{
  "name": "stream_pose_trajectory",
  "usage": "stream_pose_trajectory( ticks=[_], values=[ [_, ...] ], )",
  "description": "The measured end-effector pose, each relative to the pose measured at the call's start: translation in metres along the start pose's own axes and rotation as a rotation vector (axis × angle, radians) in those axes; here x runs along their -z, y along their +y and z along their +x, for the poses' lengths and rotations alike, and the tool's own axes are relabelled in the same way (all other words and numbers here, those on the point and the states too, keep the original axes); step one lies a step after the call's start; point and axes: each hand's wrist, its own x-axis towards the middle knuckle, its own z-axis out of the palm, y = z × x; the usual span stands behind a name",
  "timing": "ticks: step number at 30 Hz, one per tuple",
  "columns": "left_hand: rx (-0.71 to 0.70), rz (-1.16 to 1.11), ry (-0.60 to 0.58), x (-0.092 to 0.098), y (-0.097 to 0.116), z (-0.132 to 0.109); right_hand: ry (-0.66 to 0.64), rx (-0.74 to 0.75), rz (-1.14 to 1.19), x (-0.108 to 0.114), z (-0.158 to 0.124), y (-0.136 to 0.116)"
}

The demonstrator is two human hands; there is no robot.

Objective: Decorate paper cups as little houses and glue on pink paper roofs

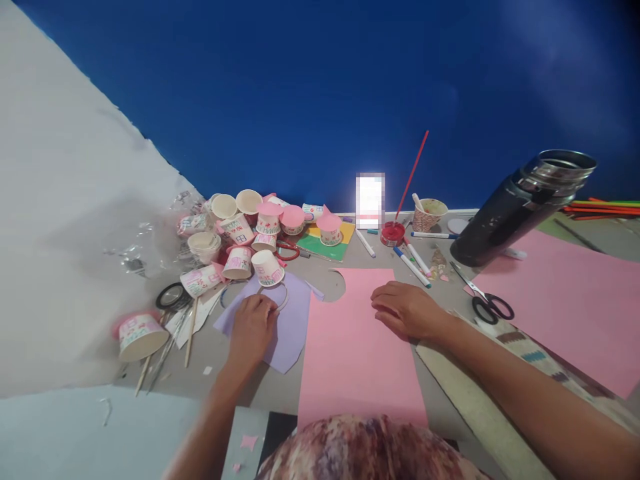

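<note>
My left hand (254, 325) is over a lilac paper sheet (293, 333), its fingers curled down at a thin pale ring (287, 298). The fingertips are partly hidden, but they appear closed on the ring. Just behind it stands an upturned white paper cup (267, 267) with coloured drawings. My right hand (407, 310) lies with fingers stretched out on the right edge of a pink paper sheet (357, 347). That sheet has a rounded notch cut from its upper left corner. Black-handled scissors (487, 303) lie to the right of this hand, apart from it.
Decorated paper cups (239, 230) crowd the back left, near a black tape roll (171, 297) and sticks (191, 333). Several markers (413, 267), a red pot (393, 233) and a tilted dark flask (520, 210) stand or lie behind. More pink paper (565, 307) covers the right.
</note>
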Motion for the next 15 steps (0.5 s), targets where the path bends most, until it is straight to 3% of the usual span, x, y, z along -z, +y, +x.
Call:
stream_pose_trajectory(
  ticks=[4, 7, 10, 15],
  values=[
    [0.028, -0.217, -0.067, 0.034, 0.01, -0.015, 0.009, -0.009, 0.014, 0.0, -0.001, -0.001],
    [0.003, -0.311, -0.129, 0.05, 0.039, -0.023, 0.021, -0.022, 0.042, -0.001, -0.002, -0.002],
    [-0.217, -0.351, -0.108, 0.037, 0.082, -0.019, 0.067, -0.057, 0.092, -0.001, -0.004, 0.004],
    [-0.593, -0.144, -0.098, -0.015, 0.14, 0.009, 0.188, -0.197, 0.073, 0.006, -0.007, 0.029]
  ],
)
